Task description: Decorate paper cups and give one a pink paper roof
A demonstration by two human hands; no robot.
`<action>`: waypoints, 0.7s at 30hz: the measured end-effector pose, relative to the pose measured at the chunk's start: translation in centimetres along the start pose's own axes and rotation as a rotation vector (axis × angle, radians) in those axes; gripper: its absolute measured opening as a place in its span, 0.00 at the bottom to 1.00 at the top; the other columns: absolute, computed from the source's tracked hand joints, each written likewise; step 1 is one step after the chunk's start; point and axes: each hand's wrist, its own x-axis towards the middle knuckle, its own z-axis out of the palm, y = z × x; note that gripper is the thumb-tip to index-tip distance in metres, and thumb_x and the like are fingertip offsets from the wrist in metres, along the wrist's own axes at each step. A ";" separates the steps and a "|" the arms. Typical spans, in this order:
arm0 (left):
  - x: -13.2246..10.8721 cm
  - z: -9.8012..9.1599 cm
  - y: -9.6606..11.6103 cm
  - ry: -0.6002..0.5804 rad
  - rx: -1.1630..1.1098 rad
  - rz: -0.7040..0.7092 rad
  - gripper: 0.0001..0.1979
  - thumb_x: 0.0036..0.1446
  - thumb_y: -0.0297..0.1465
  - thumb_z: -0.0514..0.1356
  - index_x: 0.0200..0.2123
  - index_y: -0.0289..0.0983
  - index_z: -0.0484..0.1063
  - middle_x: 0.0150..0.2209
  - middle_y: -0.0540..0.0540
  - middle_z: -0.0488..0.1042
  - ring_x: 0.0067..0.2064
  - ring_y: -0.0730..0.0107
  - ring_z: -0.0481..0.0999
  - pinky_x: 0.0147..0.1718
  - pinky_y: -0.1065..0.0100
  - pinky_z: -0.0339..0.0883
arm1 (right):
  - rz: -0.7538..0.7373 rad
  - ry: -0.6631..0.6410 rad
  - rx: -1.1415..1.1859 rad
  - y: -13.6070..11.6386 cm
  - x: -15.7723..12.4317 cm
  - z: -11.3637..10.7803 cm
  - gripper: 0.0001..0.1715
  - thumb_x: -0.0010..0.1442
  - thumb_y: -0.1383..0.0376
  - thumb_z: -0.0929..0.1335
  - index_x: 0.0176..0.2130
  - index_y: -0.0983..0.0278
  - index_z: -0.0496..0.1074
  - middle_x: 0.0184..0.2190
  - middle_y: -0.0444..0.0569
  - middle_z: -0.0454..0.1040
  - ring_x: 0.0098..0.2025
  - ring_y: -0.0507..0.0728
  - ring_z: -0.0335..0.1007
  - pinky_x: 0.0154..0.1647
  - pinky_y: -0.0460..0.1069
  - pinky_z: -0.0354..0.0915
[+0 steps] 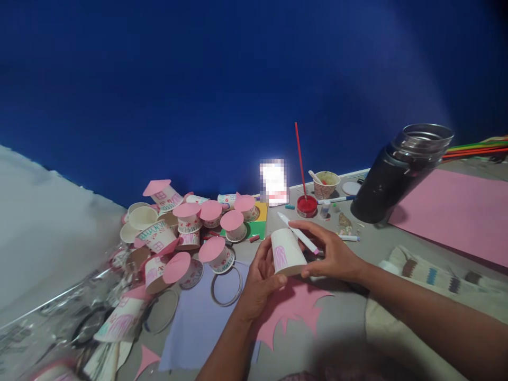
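A white paper cup [290, 247] with a pink scribbled patch is held upside down over the table, its wide rim toward me. My left hand [260, 280] wraps round its left side and lower edge. On the right, my right hand [327, 251] touches the cup near the rim with thumb and fingers, and a white marker [301, 235] with a pink end lies between its fingers, across the cup's right side. Below the hands lies a cut pink paper scrap [293, 307] with jagged edges.
Decorated cups with pink paper discs [186, 210] crowd the left, beside a purple sheet [198, 317] and a metal ring [226, 287]. A black flask [392, 180], pink sheet [456, 217], red pot [307, 206] and patterned cup [325, 186] stand or lie behind and right.
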 end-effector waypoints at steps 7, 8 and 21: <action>0.0 -1.6 1.9 -0.143 0.227 0.090 0.48 0.43 0.33 0.78 0.67 0.46 0.65 0.65 0.37 0.71 0.67 0.41 0.69 0.61 0.50 0.68 | 0.010 -0.003 0.041 -0.7 -0.1 0.5 0.55 0.35 0.58 0.86 0.61 0.55 0.75 0.58 0.54 0.77 0.57 0.71 0.73 0.57 0.60 0.70; -0.1 -1.7 2.3 -0.149 0.269 0.106 0.46 0.43 0.33 0.78 0.65 0.45 0.67 0.66 0.38 0.69 0.68 0.41 0.67 0.61 0.51 0.67 | 0.021 0.001 0.082 -0.8 -0.1 0.4 0.55 0.34 0.60 0.87 0.60 0.55 0.76 0.57 0.54 0.78 0.56 0.70 0.74 0.54 0.58 0.72; -0.2 -3.0 0.9 -0.012 0.387 0.133 0.39 0.43 0.27 0.74 0.59 0.42 0.65 0.63 0.38 0.70 0.65 0.48 0.69 0.62 0.54 0.64 | 0.140 0.416 0.552 0.5 2.1 -1.4 0.25 0.52 0.49 0.79 0.42 0.62 0.79 0.29 0.47 0.81 0.23 0.49 0.63 0.18 0.43 0.56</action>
